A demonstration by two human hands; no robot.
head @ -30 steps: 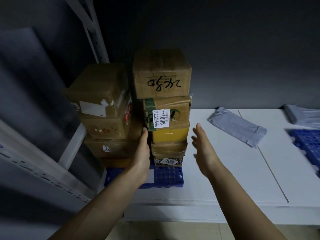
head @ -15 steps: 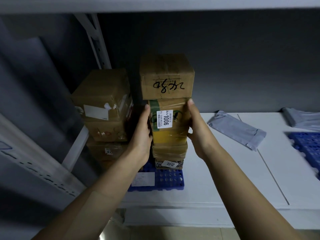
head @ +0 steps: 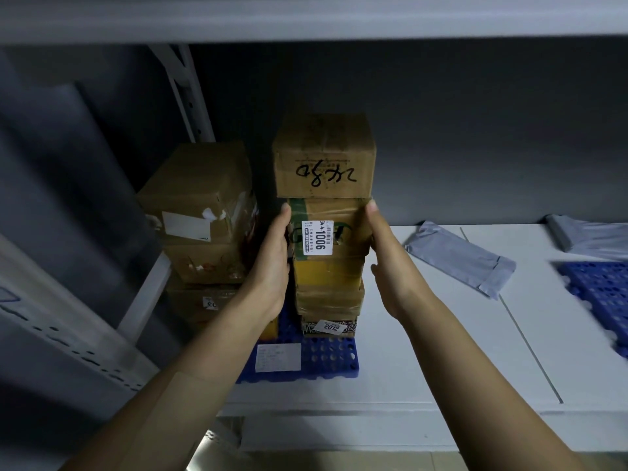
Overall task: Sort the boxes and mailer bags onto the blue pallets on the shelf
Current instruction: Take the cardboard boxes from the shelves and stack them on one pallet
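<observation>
Two stacks of cardboard boxes stand on a blue pallet (head: 326,360) at the shelf's left end. In the right stack, a box with black handwriting (head: 324,158) tops a box labelled 1006 (head: 346,229), with a yellow box (head: 326,271) and smaller boxes below. My left hand (head: 273,258) presses flat against the left side of the 1006 box with straight fingers. My right hand (head: 387,256) presses its right side the same way. The left stack (head: 200,212) stands close behind my left hand.
A grey mailer bag (head: 458,258) lies on the white shelf (head: 424,351) to the right. A second mailer bag (head: 591,236) and another blue pallet (head: 601,294) are at the far right. A white upright post (head: 185,93) and the shelf above (head: 306,18) bound the space.
A second ago my right hand hovered free of the stack; it then closed in on the 1006 box's right side. My left hand slid up to the same box. Both stay pressed there.
</observation>
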